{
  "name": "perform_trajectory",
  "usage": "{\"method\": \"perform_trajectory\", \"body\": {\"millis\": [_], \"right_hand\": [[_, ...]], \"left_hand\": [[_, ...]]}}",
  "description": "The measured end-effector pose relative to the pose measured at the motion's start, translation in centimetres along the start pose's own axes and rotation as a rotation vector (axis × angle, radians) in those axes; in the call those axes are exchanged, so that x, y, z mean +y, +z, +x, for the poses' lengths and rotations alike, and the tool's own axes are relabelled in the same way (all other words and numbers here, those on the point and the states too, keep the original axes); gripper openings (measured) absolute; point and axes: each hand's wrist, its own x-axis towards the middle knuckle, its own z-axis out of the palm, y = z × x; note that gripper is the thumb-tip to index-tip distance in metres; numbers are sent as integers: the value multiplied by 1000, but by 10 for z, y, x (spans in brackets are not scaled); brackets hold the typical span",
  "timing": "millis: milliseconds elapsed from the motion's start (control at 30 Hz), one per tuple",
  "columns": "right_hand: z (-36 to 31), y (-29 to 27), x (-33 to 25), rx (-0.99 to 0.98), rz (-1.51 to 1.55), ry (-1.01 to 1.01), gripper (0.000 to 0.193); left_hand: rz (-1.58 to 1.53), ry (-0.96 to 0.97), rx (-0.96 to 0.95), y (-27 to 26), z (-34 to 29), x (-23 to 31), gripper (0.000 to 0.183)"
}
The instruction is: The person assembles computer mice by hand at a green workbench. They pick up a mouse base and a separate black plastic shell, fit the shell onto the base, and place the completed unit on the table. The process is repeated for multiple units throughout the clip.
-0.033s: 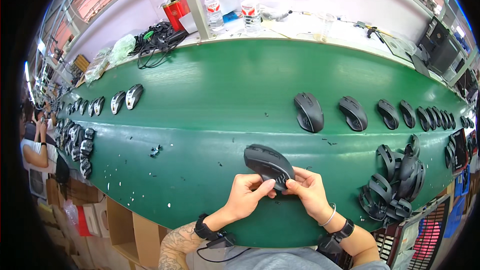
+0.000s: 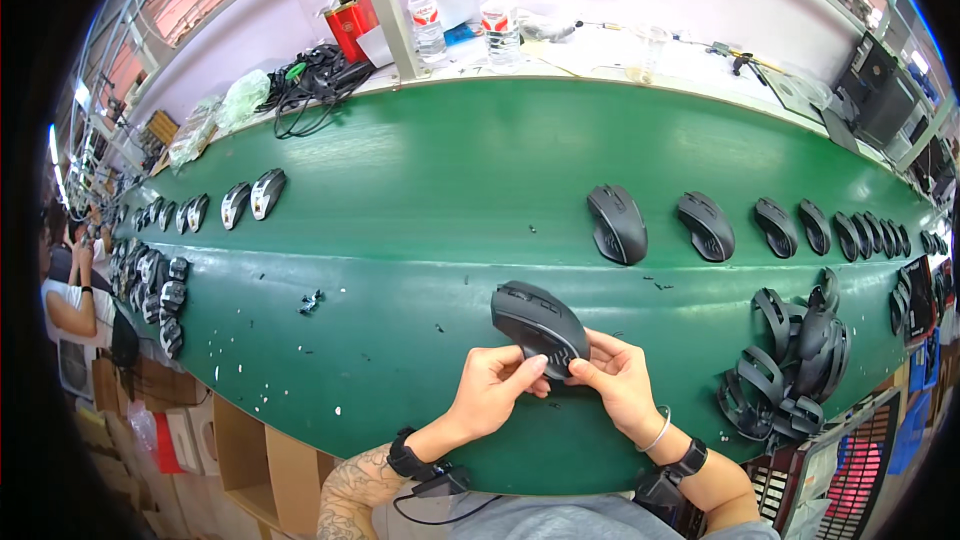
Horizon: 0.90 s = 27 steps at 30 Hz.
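A black computer mouse (image 2: 540,318) is held tilted above the near part of the green bench, its rear end toward me. My left hand (image 2: 495,388) is closed on its left side, thumb pressed near the ribbed thumb area. From the other side my right hand (image 2: 615,380) grips the mouse's near end, its thumb close to the left one. Fingers under the mouse are partly hidden. To the right lies a heap of curved black plastic mouse shells (image 2: 790,360). Beyond my hands a finished-looking black mouse (image 2: 617,225) rests at the left end of a row.
The row of black mice (image 2: 777,228) runs right; mice with lighter sides (image 2: 268,194) line the left. More parts (image 2: 172,300) are heaped at far left, near another person (image 2: 85,305). Small black scraps (image 2: 311,301) lie on the green bench (image 2: 400,170). Bottles (image 2: 500,20) stand behind.
The mouse's far end has tipped up very slightly in my hands. My grip and the things around it look the same.
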Motion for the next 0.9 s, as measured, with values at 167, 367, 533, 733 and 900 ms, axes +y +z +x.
{"method": "perform_trajectory", "body": {"millis": [167,367,533,733,900], "right_hand": [[0,5,1,92,-77,-151,57],[-3,6,1,81,-305,-348,36],[-7,1,-2,159,-579,-628,14],[-17,-5,-5,-3,-709,-897,14],[-17,-1,2,-50,-699,-1239,25]], "left_hand": [[-81,-95,-5,-16,27,3,31],[543,-278,-193,-97,137,29,34],[1358,121,25,-59,141,67,23],[1279,617,-388,66,138,67,18],[970,779,-805,159,148,19,35]]}}
